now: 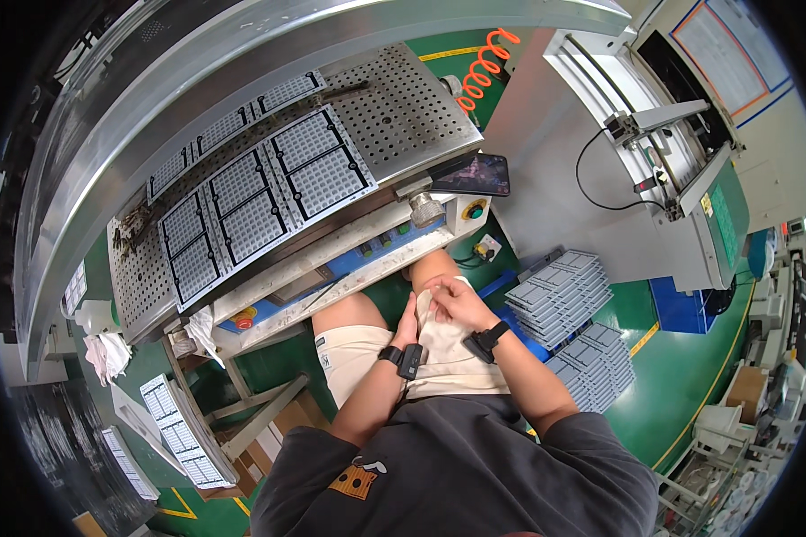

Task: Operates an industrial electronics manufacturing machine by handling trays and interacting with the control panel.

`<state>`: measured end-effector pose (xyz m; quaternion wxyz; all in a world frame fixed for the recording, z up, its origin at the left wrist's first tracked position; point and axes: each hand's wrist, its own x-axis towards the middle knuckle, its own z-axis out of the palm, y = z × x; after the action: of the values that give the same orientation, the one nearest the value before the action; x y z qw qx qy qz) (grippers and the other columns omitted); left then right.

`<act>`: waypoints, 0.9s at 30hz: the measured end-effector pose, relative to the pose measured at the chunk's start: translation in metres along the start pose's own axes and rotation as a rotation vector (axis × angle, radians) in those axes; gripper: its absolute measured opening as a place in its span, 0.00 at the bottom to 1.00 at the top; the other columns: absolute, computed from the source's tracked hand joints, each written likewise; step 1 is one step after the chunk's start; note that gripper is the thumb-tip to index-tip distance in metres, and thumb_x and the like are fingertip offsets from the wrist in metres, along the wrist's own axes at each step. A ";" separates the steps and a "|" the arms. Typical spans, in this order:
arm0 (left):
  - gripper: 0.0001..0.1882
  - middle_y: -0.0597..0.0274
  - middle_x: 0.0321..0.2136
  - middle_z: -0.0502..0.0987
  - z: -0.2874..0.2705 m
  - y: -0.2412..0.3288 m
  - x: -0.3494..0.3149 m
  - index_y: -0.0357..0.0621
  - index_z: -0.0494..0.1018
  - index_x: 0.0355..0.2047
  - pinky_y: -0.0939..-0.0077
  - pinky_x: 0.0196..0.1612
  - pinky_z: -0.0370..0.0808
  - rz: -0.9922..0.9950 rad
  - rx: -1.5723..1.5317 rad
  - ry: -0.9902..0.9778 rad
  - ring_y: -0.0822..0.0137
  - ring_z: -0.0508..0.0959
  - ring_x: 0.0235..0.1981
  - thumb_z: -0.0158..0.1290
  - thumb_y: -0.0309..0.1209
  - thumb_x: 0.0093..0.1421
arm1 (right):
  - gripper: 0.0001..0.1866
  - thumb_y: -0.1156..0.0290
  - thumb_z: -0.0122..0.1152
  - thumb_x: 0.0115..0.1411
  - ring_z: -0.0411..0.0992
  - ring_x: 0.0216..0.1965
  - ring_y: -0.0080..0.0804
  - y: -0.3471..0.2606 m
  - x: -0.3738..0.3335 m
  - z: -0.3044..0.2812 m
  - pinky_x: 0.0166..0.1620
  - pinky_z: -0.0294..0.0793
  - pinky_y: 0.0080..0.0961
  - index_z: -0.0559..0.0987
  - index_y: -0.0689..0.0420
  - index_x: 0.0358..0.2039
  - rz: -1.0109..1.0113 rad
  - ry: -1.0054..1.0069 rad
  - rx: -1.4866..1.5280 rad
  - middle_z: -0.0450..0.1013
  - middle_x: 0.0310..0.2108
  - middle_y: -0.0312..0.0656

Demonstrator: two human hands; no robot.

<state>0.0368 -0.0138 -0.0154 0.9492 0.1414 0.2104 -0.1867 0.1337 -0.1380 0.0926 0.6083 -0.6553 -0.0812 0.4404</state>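
Both my hands rest over my lap, below the front edge of the perforated metal table (421,107). My left hand (408,324) lies edge-on against the pale shorts (443,345), its fingers stretched out and nothing visible in it. Just to its right, my right hand (461,304) has its fingers curled together near the thigh; whether anything is between them is hidden. A dark band with a small box is strapped on each wrist. On the table lie printed grid sheets (246,192) in a front row, with a narrower row behind, partly covered by the metal frame.
A curved metal frame (242,54) arches over the table. A phone (475,174) leans at the table's right corner, above a green button (475,211). Stacked grey panels (560,295) stand on the floor at right, beside a grey machine (582,170). More sheets (184,430) are stacked at lower left.
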 end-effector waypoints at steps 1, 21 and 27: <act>0.35 0.57 0.44 0.80 -0.001 -0.001 0.001 0.48 0.72 0.56 0.60 0.52 0.78 -0.004 -0.032 0.081 0.59 0.81 0.44 0.33 0.63 0.70 | 0.11 0.69 0.52 0.71 0.73 0.20 0.20 -0.005 0.003 -0.001 0.24 0.71 0.16 0.74 0.58 0.51 -0.095 0.050 -0.040 0.75 0.25 0.36; 0.38 0.53 0.57 0.75 0.002 -0.002 -0.002 0.47 0.65 0.65 0.55 0.62 0.72 -0.019 0.014 0.259 0.56 0.77 0.56 0.39 0.64 0.68 | 0.31 0.78 0.45 0.64 0.76 0.20 0.33 -0.145 0.026 -0.022 0.29 0.77 0.29 0.59 0.50 0.68 -0.509 0.628 -0.608 0.77 0.27 0.44; 0.39 0.53 0.58 0.75 0.012 0.000 -0.007 0.47 0.65 0.65 0.54 0.62 0.72 -0.038 0.031 0.288 0.56 0.77 0.56 0.39 0.65 0.68 | 0.31 0.78 0.44 0.64 0.75 0.19 0.30 -0.141 0.027 -0.025 0.27 0.76 0.28 0.59 0.50 0.68 -0.524 0.621 -0.616 0.77 0.27 0.42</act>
<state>0.0347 -0.0160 -0.0014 0.9031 0.1773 0.3442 -0.1857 0.2274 -0.1038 0.1986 0.4721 -0.8620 -0.1843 0.0132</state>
